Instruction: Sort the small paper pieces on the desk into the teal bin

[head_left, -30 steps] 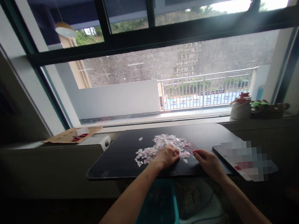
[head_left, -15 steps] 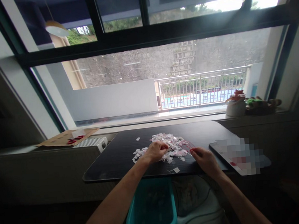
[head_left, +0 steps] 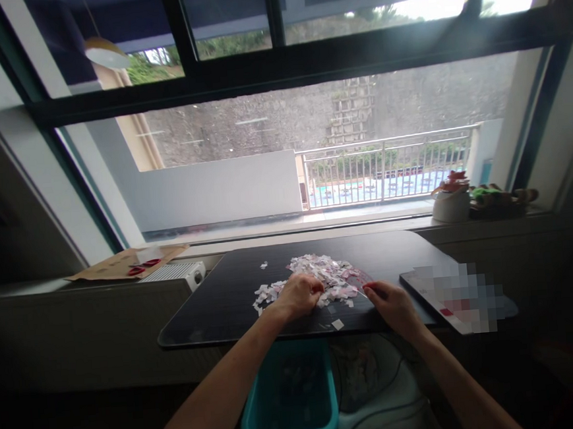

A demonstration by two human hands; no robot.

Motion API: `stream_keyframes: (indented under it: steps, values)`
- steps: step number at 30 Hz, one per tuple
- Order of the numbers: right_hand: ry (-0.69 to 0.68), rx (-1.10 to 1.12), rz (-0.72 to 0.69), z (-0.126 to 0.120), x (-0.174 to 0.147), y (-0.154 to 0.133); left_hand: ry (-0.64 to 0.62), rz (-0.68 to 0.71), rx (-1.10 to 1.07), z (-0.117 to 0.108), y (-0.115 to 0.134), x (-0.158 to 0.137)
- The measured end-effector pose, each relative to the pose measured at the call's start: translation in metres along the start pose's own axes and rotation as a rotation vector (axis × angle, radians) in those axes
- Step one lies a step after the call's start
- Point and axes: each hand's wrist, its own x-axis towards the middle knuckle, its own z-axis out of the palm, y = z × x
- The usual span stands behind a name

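A heap of white and pinkish paper scraps (head_left: 331, 274) lies on a dark tabletop (head_left: 225, 312). My left hand (head_left: 300, 294) is closed at the heap's near left side, fingers curled down among the scraps. Whatever may be between those fingertips is hidden. To the right of the heap, my right hand (head_left: 391, 305) pinches a thin, see-through piece with red markings (head_left: 361, 277), which reaches toward the scraps. One square white scrap (head_left: 337, 325) lies apart near the table's front edge, between the hands.
Below the table's front edge stands a turquoise bin (head_left: 331, 396) with scraps inside. At right lies a flat board-like object (head_left: 432, 299), partly blurred out. Red-handled scissors (head_left: 144, 267) rest on brown paper (head_left: 107, 268) at left. A white pot (head_left: 450, 207) stands on the windowsill.
My left hand has shifted slightly down toward me, its fingers now lower at the heap's near edge. The right hand keeps its pinch almost in place; the see-through piece has tilted slightly.
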Motion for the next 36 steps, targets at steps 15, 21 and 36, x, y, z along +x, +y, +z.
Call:
stream_keyframes:
  steps: [15, 21, 36]
  values:
    - [-0.22, 0.3, 0.046, -0.01, -0.008, -0.009, 0.465, -0.234, 0.145, -0.017, -0.064, -0.045]
    - [-0.408, 0.304, 0.024, -0.017, -0.01, -0.023, 0.686, -0.519, 0.177, 0.004, -0.11, -0.085]
    - [-0.376, 0.182, -0.042, -0.016, -0.009, -0.016, 0.731, -0.606, 0.063, 0.019, -0.101, -0.082]
